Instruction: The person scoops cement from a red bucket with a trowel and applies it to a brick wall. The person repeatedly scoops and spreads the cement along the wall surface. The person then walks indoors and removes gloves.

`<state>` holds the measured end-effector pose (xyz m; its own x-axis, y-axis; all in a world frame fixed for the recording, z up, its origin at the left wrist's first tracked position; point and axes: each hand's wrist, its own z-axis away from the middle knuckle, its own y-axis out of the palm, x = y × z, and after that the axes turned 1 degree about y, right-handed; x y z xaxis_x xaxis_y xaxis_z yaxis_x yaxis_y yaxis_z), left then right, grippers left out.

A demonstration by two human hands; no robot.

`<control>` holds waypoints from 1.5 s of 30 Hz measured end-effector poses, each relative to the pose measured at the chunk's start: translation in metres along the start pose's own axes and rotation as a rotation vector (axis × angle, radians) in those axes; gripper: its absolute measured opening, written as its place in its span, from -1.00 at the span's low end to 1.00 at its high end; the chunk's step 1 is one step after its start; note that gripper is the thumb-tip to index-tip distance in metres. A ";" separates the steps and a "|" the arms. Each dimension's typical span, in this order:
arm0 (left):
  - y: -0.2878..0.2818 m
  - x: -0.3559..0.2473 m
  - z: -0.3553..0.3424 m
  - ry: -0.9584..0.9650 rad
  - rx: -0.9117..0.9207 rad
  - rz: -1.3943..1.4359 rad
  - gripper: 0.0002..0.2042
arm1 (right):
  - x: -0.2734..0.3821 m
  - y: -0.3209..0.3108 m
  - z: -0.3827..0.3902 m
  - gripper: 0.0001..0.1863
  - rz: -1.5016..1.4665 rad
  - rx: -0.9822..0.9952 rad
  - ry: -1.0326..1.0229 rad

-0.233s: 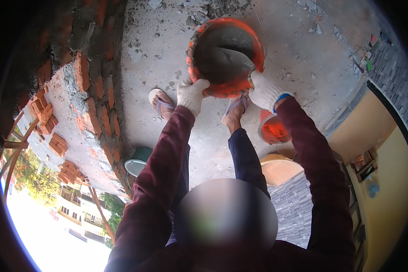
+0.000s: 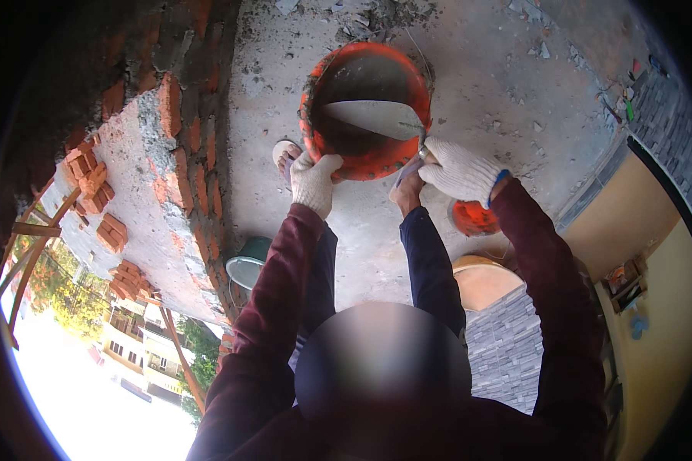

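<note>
An orange bucket with grey mortar smeared inside is tilted so that its mouth faces me. My left hand, in a white knitted glove, is closed on the near left part of its rim. My right hand, gloved the same way, is closed around the handle of a trowel. The grey trowel blade reaches leftward across the bucket's mouth, above the mortar. My fingers hide most of the trowel's handle.
A brick wall with mortar joints runs along my left, with stacked bricks beyond it. A green bucket stands beside that wall. A smaller orange container sits under my right forearm. Rubble lies on the concrete beyond the bucket.
The trowel blade has turned more level across the bucket's mouth. My right hand sits slightly lower and farther right, while the bucket appears shifted left and nearer. The whole view has shifted a little.
</note>
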<state>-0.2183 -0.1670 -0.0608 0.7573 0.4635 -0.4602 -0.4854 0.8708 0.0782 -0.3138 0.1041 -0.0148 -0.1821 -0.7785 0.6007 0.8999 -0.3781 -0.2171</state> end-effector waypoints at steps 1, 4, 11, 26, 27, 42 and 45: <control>-0.001 -0.009 0.011 0.035 0.006 0.045 -0.78 | 0.009 -0.007 -0.008 -0.70 -0.016 0.094 0.092; -0.016 -0.047 0.069 0.023 -0.021 -0.069 -0.80 | 0.035 -0.012 -0.009 -0.68 0.236 -0.045 0.063; -0.034 -0.142 0.247 0.155 -0.012 -0.273 -0.80 | 0.184 -0.069 0.153 -0.71 0.550 -0.316 -0.022; -0.043 -0.245 0.465 0.373 0.085 -0.309 -0.88 | 0.302 -0.067 0.331 -0.77 -0.264 0.183 0.011; -0.047 -0.245 0.469 0.373 0.087 -0.316 -0.88 | 0.308 -0.059 0.347 -0.76 -0.313 0.149 -0.027; -0.093 -0.251 0.414 0.340 0.078 -0.100 -0.84 | 0.344 0.050 0.372 -0.78 -0.948 0.011 -0.038; -0.084 -0.258 0.401 0.344 0.074 -0.045 -0.86 | 0.339 0.036 0.357 -0.74 -1.118 0.134 -0.129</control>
<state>-0.1979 -0.2940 0.4056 0.5796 0.3531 -0.7344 -0.4128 0.9043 0.1090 -0.2017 0.0060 0.4558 -0.8756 0.0226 0.4825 0.2945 -0.7668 0.5703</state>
